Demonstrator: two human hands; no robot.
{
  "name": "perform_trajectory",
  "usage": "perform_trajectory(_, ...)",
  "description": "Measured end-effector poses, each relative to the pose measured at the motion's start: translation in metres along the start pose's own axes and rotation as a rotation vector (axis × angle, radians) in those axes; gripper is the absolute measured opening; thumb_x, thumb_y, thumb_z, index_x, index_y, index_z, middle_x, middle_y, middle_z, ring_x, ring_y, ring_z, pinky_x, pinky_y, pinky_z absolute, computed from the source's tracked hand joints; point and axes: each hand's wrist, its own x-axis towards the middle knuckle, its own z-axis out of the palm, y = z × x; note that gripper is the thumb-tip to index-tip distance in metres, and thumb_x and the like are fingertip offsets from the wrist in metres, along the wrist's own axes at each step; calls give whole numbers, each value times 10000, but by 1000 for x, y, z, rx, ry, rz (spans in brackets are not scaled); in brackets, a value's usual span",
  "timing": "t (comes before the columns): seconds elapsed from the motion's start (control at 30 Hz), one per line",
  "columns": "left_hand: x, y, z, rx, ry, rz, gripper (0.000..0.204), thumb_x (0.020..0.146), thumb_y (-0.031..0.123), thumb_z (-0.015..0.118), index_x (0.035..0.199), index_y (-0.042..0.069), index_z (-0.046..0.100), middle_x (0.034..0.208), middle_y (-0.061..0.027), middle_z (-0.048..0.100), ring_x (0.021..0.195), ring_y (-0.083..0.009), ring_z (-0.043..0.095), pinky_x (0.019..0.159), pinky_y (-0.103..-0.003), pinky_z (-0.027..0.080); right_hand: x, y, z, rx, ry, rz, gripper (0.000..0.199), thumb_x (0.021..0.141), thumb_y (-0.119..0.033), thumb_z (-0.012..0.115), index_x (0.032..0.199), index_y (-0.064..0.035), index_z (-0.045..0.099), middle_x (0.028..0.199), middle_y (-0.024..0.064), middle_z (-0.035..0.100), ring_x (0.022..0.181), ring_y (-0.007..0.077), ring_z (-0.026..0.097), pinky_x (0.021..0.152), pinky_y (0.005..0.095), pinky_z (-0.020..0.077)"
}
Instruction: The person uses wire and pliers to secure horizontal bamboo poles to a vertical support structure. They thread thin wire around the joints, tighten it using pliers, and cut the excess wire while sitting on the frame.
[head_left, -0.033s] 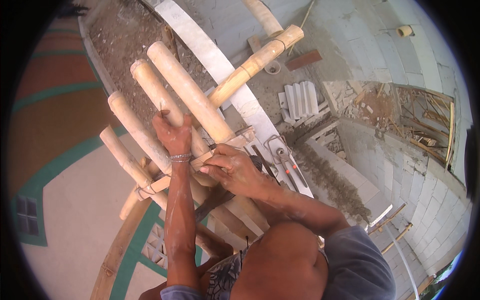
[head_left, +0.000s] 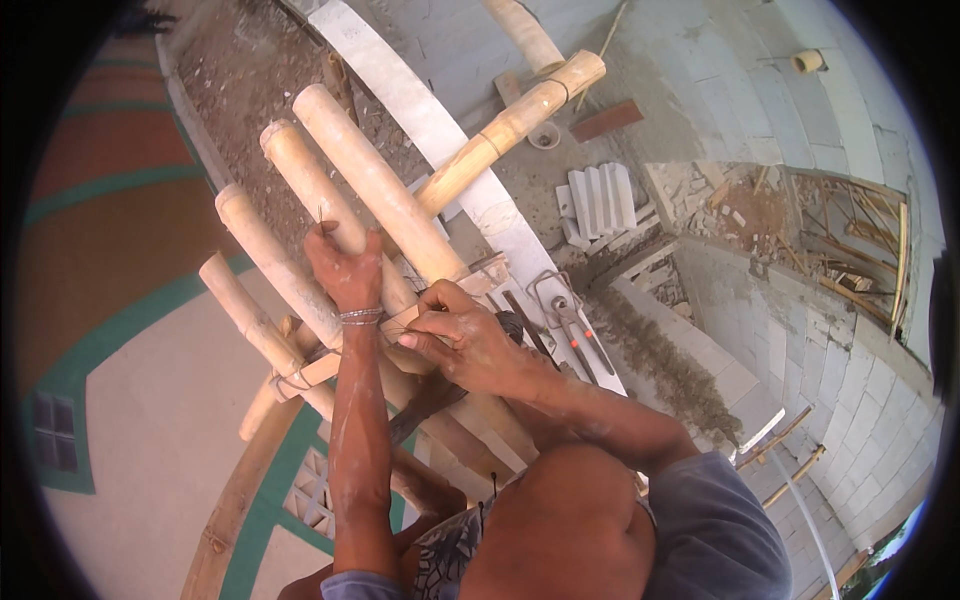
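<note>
My left hand (head_left: 345,270), with a bracelet at its wrist, is closed over a bamboo pole (head_left: 315,180). A thin dark wire end (head_left: 321,213) sticks up by its fingertips. To its right my right hand (head_left: 460,335) is closed, with thumb and forefinger pinching thin binding wire (head_left: 400,329) beside a bamboo crosspiece (head_left: 405,320). Another thick bamboo pole (head_left: 375,180) runs just right of the one under my left hand. The wire's path around the bamboo is hidden by my hands.
Pincers with orange marks (head_left: 575,335) lie on the white wall top (head_left: 500,215) at the right. More bamboo poles (head_left: 265,240) stick out at the left, high above lower ground. A bamboo crosses the wall top (head_left: 510,125). Pale ridged pieces (head_left: 603,198) lie below.
My right hand has shifted very slightly, its forefinger a little higher. My left hand stays on the pole.
</note>
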Motion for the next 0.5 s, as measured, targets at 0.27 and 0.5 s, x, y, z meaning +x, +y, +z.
perform_trajectory(0.27,1,-3,0,81,-55,-47,525,738,137,858,1147,-4,561,1076,-143,588,928,-261,601,847,-390,500,-9,5,6,-7,-60,-18,319,996,-156,658,730,-10,560,620,201,521,599,391,559,597,482,454)
perform_trajectory(0.5,2,-17,-1,-152,14,7,289,976,231,732,1085,-5,605,1003,-100,595,885,-202,558,796,-355,475,-4,-11,13,-93,-15,-68,320,982,-139,628,699,-12,550,563,223,552,514,421,591,489,493,431)
